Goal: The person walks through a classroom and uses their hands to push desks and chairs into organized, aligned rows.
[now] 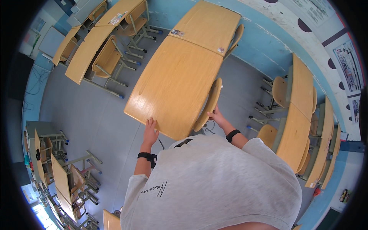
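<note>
Directly before me stands a wooden-topped school desk [172, 83]. My left hand [150, 135] rests its fingertips on the desk's near edge, close to the left corner, with the thumb apart. At the desk's right side is a chair with a curved wooden backrest [211, 100]. My right hand [217, 117] holds the outer edge of that backrest near its lower end, thumb and fingers around it. The chair's seat is hidden beneath the desk and backrest.
A second desk [205, 26] adjoins the first, with its own chair [235, 40] near the blue wall [258, 46]. Rows of desks stand left [89, 54] and right [296, 138]. More desks [61, 178] are at lower left. Grey floor [106, 123] lies between them.
</note>
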`<state>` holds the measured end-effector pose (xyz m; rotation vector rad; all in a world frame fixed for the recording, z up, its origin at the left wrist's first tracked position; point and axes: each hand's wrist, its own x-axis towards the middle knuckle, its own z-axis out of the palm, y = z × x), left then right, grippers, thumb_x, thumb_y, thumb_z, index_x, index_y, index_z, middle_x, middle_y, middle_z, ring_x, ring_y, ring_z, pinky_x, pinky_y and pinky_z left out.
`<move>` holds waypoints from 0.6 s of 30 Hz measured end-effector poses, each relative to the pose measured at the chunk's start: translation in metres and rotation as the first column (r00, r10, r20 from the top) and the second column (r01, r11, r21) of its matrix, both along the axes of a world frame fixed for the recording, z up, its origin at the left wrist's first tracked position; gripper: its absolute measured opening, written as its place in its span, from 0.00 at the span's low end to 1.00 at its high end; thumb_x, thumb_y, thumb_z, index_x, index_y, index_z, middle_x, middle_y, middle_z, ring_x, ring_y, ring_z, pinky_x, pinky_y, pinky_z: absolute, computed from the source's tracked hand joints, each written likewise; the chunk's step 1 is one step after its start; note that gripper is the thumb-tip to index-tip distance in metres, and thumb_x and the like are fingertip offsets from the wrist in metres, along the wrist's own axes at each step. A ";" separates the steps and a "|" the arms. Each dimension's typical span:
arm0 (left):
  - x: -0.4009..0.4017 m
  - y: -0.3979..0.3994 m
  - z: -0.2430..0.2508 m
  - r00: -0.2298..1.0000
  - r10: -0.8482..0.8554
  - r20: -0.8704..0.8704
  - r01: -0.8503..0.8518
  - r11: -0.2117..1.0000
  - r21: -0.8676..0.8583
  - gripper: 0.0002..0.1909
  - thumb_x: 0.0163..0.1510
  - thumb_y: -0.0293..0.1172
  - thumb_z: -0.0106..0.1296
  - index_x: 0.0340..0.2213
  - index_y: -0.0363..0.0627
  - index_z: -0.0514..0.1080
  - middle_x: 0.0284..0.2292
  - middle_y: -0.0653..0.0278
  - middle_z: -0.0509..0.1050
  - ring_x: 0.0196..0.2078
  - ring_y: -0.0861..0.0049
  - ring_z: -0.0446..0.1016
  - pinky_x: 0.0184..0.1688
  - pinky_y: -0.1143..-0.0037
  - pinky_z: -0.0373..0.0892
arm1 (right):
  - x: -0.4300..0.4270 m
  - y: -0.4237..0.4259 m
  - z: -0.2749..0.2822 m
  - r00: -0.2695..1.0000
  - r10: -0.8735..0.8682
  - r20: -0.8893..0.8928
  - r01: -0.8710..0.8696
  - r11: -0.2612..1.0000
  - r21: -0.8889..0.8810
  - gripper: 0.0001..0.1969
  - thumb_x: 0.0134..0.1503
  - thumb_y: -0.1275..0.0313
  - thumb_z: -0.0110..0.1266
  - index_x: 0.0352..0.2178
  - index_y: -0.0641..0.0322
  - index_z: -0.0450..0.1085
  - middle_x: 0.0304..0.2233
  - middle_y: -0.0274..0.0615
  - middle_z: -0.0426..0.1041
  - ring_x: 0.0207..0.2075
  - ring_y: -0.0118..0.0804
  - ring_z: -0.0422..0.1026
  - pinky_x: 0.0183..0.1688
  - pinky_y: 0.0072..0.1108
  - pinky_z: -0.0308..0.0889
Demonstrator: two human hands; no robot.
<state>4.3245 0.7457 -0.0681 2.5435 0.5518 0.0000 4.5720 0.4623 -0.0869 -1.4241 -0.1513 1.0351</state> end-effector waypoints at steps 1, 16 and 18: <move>0.000 -0.001 -0.002 1.000 0.019 -0.008 -0.019 1.000 -0.009 0.28 0.37 0.23 0.47 0.44 0.43 0.56 0.51 0.55 0.48 0.54 0.56 0.44 0.52 0.70 0.50 | -0.001 0.001 0.003 1.000 0.000 -0.022 0.001 1.000 0.006 0.40 0.48 0.78 0.43 0.52 0.46 0.23 0.50 0.47 0.45 0.52 0.43 0.48 0.43 0.29 0.60; -0.009 -0.033 0.002 0.911 0.344 0.228 -0.339 0.939 -0.065 0.18 0.37 0.20 0.44 0.36 0.42 0.64 0.46 0.55 0.56 0.49 0.59 0.54 0.48 0.70 0.55 | 0.013 -0.014 -0.023 0.954 0.222 0.201 -0.198 0.971 -0.134 0.40 0.47 0.68 0.48 0.51 0.59 0.26 0.44 0.54 0.56 0.42 0.43 0.61 0.36 0.26 0.65; -0.037 -0.041 -0.003 0.869 0.434 0.236 -0.429 0.900 -0.075 0.18 0.37 0.20 0.44 0.35 0.42 0.64 0.45 0.55 0.57 0.48 0.59 0.55 0.48 0.69 0.55 | 0.010 -0.013 -0.017 0.933 0.279 0.227 -0.241 0.953 -0.181 0.39 0.47 0.67 0.48 0.51 0.60 0.28 0.42 0.54 0.58 0.39 0.42 0.63 0.34 0.26 0.65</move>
